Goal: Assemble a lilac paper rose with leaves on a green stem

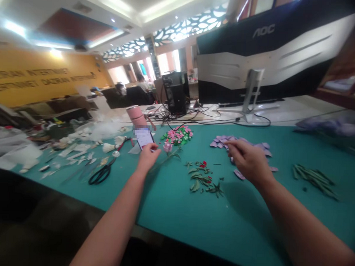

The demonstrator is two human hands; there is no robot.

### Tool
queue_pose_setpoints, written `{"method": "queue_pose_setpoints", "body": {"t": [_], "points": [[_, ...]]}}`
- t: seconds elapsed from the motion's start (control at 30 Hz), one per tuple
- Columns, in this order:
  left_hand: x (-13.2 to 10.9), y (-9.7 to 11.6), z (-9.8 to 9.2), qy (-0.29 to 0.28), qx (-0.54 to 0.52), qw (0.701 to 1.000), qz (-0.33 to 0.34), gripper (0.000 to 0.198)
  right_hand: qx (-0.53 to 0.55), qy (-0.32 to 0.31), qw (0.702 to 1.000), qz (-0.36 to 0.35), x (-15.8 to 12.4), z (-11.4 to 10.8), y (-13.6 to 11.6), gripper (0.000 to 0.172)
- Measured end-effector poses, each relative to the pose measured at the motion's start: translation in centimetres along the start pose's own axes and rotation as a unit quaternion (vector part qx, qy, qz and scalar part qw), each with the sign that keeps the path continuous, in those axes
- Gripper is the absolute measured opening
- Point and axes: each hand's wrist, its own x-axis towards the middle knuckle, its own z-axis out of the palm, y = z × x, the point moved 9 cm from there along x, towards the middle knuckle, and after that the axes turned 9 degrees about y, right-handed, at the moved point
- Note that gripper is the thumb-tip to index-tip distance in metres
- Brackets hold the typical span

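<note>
My left hand [147, 158] holds a phone [144, 139] by its low end. The phone tips up, and its screen is on and bright, with a blurry part at the top. My right fingers [233, 145] are curled just over a messy pile of flat purple petals [220, 141]. The petals lie loose on the desk [174, 214], and some sit apart from the rest.

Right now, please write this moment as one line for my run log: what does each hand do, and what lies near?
left hand: holds smartphone | right hand: over lilac petal cut-outs | nearby: black scissors, teal cutting mat
</note>
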Motion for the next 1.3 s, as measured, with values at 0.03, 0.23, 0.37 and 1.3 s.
{"method": "queue_pose_setpoints", "body": {"t": [0.03,0.23,0.37,1.3], "points": [[-0.4,0.6,-1.1,0.024,-0.004,1.0,0.004,0.021,0.013,0.018,0.999,0.032,0.4,-0.8,0.7,0.027],[-5.7,6.8,-0.2,-0.098,0.0,0.988,0.116,0.028,0.065,0.088,0.984,0.137,1.4,-3.7,3.2,0.028],[-8.9,8.0,4.1,-0.218,0.034,0.96,0.173,0.026,0.093,0.056,0.982,0.156,0.9,-2.4,3.6,0.031],[-9.4,14.3,5.6,-0.187,-0.009,0.944,0.272,0.032,-0.2,-0.28,0.935,-0.089,-4.7,10.8,5.7,0.036]]}}
